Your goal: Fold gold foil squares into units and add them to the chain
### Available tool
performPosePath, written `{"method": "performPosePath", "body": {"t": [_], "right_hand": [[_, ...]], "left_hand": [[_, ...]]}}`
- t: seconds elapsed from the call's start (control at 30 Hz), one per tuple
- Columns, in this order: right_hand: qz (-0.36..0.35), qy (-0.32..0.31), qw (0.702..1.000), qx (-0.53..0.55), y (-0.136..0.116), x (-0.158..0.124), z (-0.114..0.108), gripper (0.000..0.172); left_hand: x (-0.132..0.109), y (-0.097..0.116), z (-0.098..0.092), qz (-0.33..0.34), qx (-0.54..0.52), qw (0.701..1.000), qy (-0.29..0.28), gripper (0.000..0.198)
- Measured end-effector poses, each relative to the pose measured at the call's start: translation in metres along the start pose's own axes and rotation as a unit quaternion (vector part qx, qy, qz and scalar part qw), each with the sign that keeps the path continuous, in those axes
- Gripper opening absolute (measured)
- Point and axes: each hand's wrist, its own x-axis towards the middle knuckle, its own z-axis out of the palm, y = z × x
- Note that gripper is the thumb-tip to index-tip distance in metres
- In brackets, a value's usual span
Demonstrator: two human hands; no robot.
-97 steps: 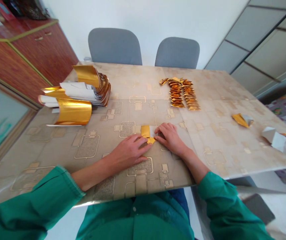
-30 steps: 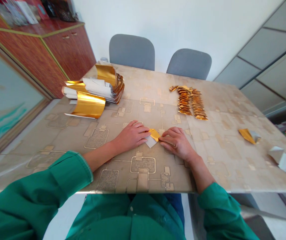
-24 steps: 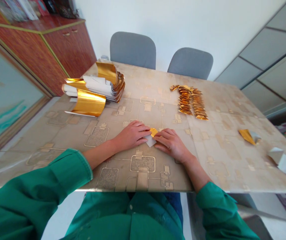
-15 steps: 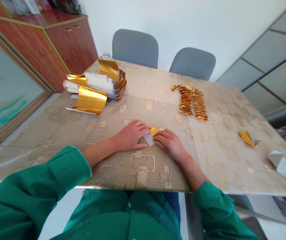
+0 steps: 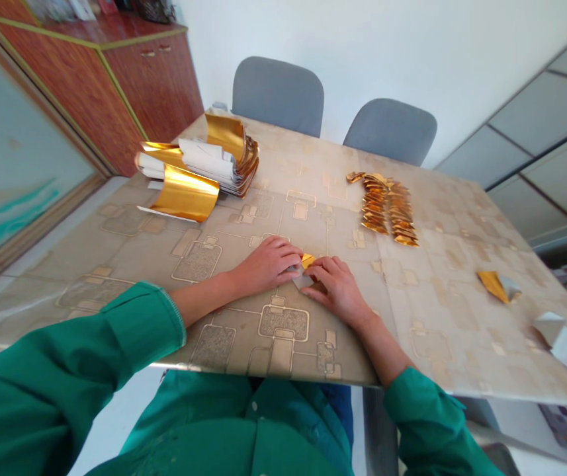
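Between my hands, flat on the table, lies a small folded piece of gold foil paper [image 5: 307, 260], gold on one side and whitish on the other. My left hand [image 5: 276, 264] presses on its left side, fingers together and bent. From the right, my right hand [image 5: 335, 285] grips its edge, thumb below and fingers above. Fingers hide much of the paper, so the exact folds cannot be made out. To the far right of my hands stand two rows of folded gold paper pieces [image 5: 401, 213], packed closely together.
Stacks of curled gold-and-white sheets [image 5: 191, 193] lie at the back left of the patterned table [image 5: 243, 360]. A loose gold piece [image 5: 492, 284] and white paper scraps [image 5: 566, 347] lie at the right. Two grey chairs [image 5: 278, 92] stand behind the table.
My right thumb has shifted onto the lower part of the paper, and less of its white side shows. The whole view has shifted slightly.
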Motion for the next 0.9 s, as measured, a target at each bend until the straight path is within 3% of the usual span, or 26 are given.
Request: {"method": "performPosePath", "body": {"t": [0.2, 0.3, 0.43, 0.57, 0.73, 0.9], "right_hand": [[0.035, 0.009, 0.999, -0.012, -0.001, 0.005, 0.006, 0.020], [0.037, 0.017, 0.999, -0.003, -0.001, 0.006, 0.006, 0.021], [0.027, 0.008, 0.999, 0.020, -0.001, 0.002, 0.002, 0.020], [0.016, -0.011, 0.999, 0.047, -0.001, -0.002, -0.003, 0.028], [0.030, 0.014, 0.998, 0.055, -0.002, -0.004, -0.001, 0.008], [0.035, 0.013, 0.997, 0.061, -0.005, -0.004, -0.001, 0.006]], "left_hand": [[-0.004, -0.001, -0.004, 0.010, -0.016, 1.000, -0.016, 0.045], [-0.004, 0.000, -0.004, 0.003, -0.014, 1.000, -0.019, 0.037], [-0.002, 0.004, -0.001, -0.007, -0.009, 1.000, -0.006, 0.011], [-0.002, 0.008, 0.000, -0.010, -0.007, 1.000, -0.002, 0.011], [-0.006, 0.012, -0.001, -0.017, -0.009, 1.000, -0.008, 0.022], [-0.005, 0.014, 0.000, -0.042, -0.025, 0.999, -0.006, 0.015]]}}
